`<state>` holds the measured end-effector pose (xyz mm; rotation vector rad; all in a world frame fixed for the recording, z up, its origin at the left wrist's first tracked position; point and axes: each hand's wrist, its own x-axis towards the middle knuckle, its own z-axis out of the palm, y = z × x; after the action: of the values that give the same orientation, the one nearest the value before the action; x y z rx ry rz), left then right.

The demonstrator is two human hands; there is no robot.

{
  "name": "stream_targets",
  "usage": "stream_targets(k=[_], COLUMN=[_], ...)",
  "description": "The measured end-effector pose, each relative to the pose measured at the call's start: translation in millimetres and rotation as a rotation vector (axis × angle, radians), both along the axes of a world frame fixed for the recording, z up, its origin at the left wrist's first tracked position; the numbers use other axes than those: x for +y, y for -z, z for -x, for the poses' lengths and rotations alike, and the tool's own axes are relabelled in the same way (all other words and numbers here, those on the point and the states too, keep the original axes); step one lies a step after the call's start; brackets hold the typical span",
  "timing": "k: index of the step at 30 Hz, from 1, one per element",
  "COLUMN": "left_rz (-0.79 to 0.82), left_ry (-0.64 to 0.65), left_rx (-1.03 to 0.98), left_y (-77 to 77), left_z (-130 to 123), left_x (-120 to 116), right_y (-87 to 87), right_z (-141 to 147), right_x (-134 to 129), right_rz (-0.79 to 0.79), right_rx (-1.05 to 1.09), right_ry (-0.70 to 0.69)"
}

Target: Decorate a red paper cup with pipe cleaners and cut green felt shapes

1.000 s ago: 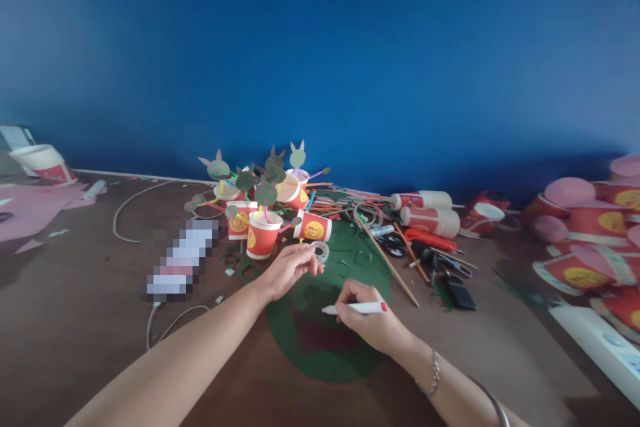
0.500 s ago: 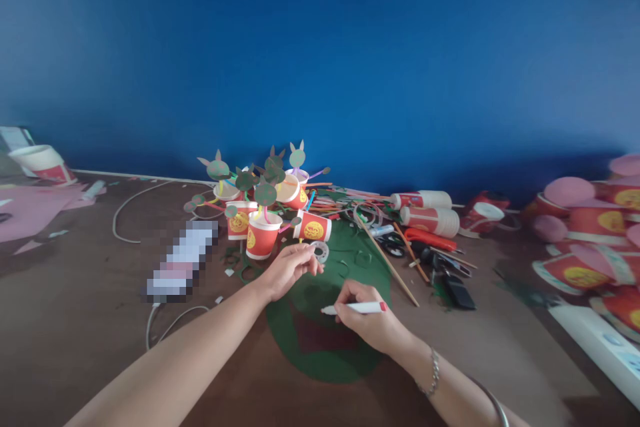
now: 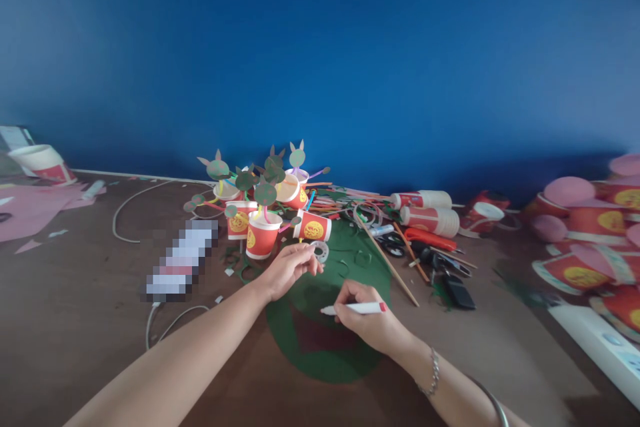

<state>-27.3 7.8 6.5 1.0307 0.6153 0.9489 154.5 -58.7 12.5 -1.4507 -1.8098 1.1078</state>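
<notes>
A white marker [image 3: 367, 307] with a red end lies in the grip of my right hand [image 3: 367, 320], its tip pointing left, low over a large green paper sheet [image 3: 325, 367]. My left hand [image 3: 293, 270] hovers at the sheet's upper left with its fingers curled together; whatever they pinch, if anything, is too small to make out. Right behind those fingertips is a clear tape roll [image 3: 321, 252]. A dark reddish paper piece [image 3: 323, 337] rests on the green sheet below the marker tip. Red and white paper cups [image 3: 263, 240] with green paper animal heads [image 3: 265, 194] stand beyond my left hand.
Left of my forearm lies a blurred-out phone [image 3: 185, 260] on a cable. Stacked paper cups [image 3: 430, 221], a wooden stick [image 3: 390, 267], an orange tool [image 3: 430, 239] and keys [image 3: 457, 290] lie to the right. A white power strip [image 3: 595, 347] sits beside pink-topped cups [image 3: 595, 220].
</notes>
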Motion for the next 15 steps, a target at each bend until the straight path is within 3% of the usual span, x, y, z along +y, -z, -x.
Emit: stream_targets(k=[15], left_rz=[0.003], left_ry=[0.006], left_rx=[-0.011], left_y=[-0.6], left_z=[0.4], left_x=[-0.2], right_y=[3.3], right_z=[-1.7], right_x=[-0.8], right_rz=[0.010], right_rx=[0.004], right_ry=[-0.004])
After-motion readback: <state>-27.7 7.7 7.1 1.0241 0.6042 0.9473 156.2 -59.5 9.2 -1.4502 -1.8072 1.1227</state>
